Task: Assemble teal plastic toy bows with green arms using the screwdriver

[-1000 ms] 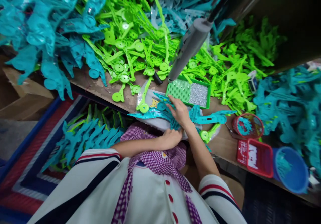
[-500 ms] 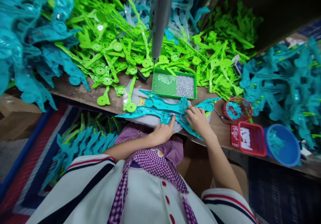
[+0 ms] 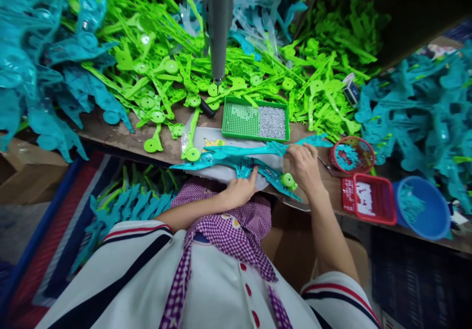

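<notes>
Two long turquoise plastic shell halves lie one behind the other over a pale sheet (image 3: 201,137) at the table's front edge. My left hand (image 3: 239,191) is at the nearer shell half (image 3: 221,163), its index finger stretched out and pressed on the middle, the other fingers curled by the near edge. The farther shell half (image 3: 245,150) is tipped up on edge, and my right hand (image 3: 304,164) grips its right part with bent fingers. A lime-green disc-ended piece (image 3: 288,181) shows at the right end of the nearer half. Under my right fingers the grip is partly hidden.
Behind the shells stands a green tray (image 3: 256,137) of small metal screws. Above it hangs a grey electric screwdriver (image 3: 219,34). Lime-green arms (image 3: 162,63) and turquoise shells (image 3: 33,73) are heaped behind. Right are a red round basket (image 3: 368,157), red box (image 3: 393,201) and blue tub (image 3: 431,228).
My right hand has moved right and tipped the farther shell half up on edge. The lime-green disc piece has come into view. My left hand stays at the nearer half.
</notes>
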### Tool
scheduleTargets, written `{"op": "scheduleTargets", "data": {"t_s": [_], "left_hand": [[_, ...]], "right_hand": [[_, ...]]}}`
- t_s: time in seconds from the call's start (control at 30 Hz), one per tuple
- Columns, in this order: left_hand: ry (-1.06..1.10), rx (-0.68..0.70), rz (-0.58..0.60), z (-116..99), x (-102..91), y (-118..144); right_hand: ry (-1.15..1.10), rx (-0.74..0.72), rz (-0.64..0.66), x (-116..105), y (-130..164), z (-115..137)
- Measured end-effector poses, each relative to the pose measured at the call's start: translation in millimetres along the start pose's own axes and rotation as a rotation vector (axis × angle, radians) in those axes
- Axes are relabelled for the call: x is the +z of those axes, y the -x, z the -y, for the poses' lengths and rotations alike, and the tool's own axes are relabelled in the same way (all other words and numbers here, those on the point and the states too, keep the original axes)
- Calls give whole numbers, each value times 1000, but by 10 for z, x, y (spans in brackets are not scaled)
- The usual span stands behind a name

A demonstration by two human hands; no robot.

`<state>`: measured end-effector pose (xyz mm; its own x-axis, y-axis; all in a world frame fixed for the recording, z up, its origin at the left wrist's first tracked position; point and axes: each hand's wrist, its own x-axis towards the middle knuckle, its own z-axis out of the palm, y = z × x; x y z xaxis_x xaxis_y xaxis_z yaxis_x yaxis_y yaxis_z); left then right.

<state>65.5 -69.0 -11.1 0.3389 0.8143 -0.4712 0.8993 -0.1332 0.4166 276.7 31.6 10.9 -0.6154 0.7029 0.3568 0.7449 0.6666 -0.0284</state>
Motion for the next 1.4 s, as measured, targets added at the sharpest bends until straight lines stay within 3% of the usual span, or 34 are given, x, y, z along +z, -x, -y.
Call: {"op": "scheduleTargets", "data": {"t_s": [0.23, 0.37, 0.53, 0.7, 0.83, 1.03, 1.2, 1.3, 1.4], "left_hand": [[11, 11, -18, -16, 63, -25], [43, 19, -40, -12, 115, -50], [56, 10, -32, -3, 116, -41], [61, 38, -47, -1, 116, -36], [80, 37, -61, -2, 78, -18], [119, 59, -62, -4, 54, -6], [141, 53, -76, 7, 81, -27], [133, 50, -59, 13, 84, -35], [139, 56, -48, 15, 87, -40]], "right_hand": [[-41, 130, 69, -470, -174, 327], [-69, 220, 122, -392, -394, 403], [-195, 378, 144, -290, -550, 235], [-244, 371, 259, -367, -609, 227], [-274, 292, 443, -183, -779, 301], [-651, 226, 741, 257, -954, 258], [-784, 333, 902, 588, -991, 277], [-794, 371, 931, 638, -1018, 303], [-756, 306, 852, 586, -1038, 335]]}}
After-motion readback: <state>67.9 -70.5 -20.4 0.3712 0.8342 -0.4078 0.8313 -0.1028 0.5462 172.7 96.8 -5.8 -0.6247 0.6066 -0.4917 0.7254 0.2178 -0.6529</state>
